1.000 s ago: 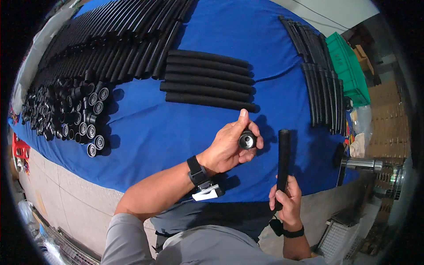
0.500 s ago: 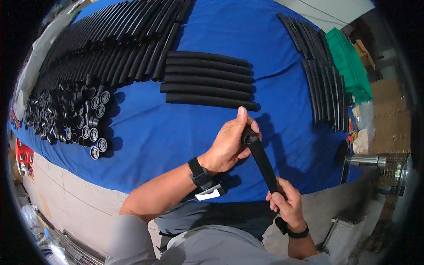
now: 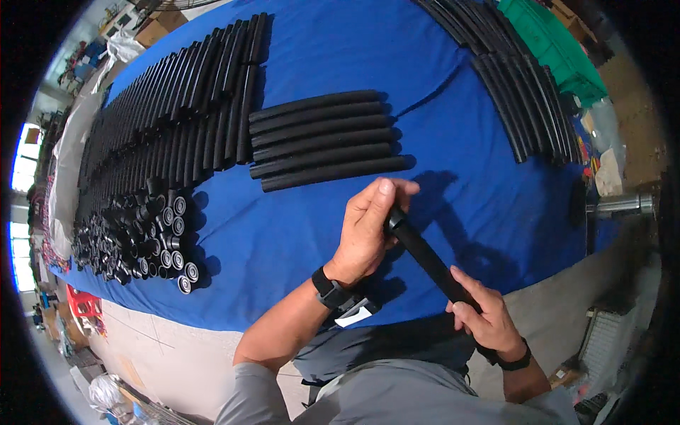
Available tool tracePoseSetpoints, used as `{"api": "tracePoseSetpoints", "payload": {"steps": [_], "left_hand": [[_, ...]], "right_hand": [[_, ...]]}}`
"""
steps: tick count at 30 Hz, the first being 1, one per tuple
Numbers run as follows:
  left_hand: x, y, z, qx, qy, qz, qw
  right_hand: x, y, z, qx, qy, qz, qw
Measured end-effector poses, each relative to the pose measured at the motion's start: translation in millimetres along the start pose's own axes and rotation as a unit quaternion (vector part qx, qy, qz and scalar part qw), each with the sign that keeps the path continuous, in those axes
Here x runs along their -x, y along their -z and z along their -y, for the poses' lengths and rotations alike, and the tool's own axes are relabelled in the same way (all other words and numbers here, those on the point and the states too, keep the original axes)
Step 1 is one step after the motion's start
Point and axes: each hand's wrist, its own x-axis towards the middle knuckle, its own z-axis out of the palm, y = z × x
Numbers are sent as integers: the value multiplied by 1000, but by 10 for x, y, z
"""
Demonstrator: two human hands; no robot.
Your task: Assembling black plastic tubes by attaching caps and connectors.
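Note:
A black foam-like tube slants between my two hands above the blue cloth. My right hand is wrapped round its lower end. At the upper end sits a smooth black end cap. My left hand is closed about that end, thumb pointing up and palm against the cap; some of its fingers are hidden behind. Just beyond my hands several similar black tubes lie side by side. A heap of loose black end caps, some showing ringed faces, lies to the left.
Long rows of black tubes cover the far left of the blue-covered table. More tubes lie at the right beside a green crate. A metal cylinder stands off the right edge. A red stool is at lower left.
The tube has turned so its capped upper end shows side-on instead of its hollow-looking mouth. Both hands keep their hold. The view has swung, shifting the table's things.

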Motion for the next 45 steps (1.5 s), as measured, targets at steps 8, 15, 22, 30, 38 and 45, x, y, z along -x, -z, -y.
{"api": "tracePoseSetpoints", "payload": {"steps": [8,15,22,30,38,45], "left_hand": [[21,66,52,-172,-24,19,985],[45,17,75,-209,-26,-43,977],[42,25,111,-225,-41,-52,972],[-63,41,-103,108,35,-36,993],[-1,106,-207,255,47,-92,961],[1,106,-279,250,36,-160,954]], "right_hand": [[-59,-1,-32,166,184,-71,966],[-69,-19,-21,245,168,-82,951],[-72,-80,-23,325,191,-112,919],[-92,-142,-50,138,156,-83,974],[-285,-507,-54,181,207,-92,957],[-316,-626,-66,256,228,-113,933]]}}
